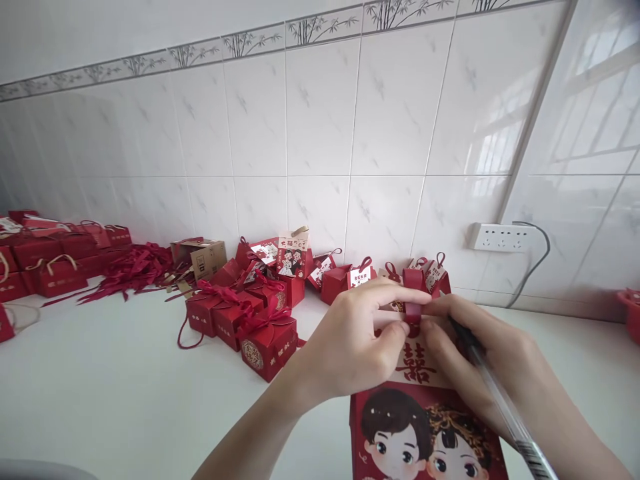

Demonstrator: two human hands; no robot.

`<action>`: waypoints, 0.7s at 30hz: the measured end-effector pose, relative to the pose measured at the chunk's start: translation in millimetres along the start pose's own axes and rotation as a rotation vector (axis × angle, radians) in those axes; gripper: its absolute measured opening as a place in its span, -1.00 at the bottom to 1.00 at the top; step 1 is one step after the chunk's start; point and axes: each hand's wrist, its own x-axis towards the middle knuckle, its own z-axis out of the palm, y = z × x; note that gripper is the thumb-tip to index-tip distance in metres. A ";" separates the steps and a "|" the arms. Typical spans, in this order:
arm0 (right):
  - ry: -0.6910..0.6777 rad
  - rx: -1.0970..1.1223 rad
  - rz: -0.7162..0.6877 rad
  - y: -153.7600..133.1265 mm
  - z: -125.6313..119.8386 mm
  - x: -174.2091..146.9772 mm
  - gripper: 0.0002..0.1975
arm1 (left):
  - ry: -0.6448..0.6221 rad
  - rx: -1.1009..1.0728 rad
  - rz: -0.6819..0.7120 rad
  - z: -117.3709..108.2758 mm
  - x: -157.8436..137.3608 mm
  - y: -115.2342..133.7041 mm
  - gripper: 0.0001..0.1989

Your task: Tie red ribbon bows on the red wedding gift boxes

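In front of me stands a red gift box (pixel 363 433) with a cartoon couple on its face and a cream top panel bearing a red double-happiness character. A red ribbon (pixel 413 310) loops up at its top. My left hand (pixel 357 333) comes in from the left, its thumb and index finger closed on the ribbon. Opposite it, my right hand (pixel 495 357) pinches the ribbon's other side by the box top. A clear pen (pixel 503 400) with a dark grip also rests in that right hand, slanting down to the right.
Small red boxes with bows (pixel 270 347) stand left of my hands, tagged boxes (pixel 361 275) behind. Further left lie loose red ribbons (pixel 137 267), an open cardboard box (pixel 210 259) and a stack of red boxes (pixel 55 273). A power strip (pixel 501 237) is on the tiled wall.
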 end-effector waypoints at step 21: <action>-0.160 0.063 0.158 3.2 -9.5 0.0 -0.84 | -0.123 -0.074 -0.159 -17.9 -37.7 -26.0 -0.39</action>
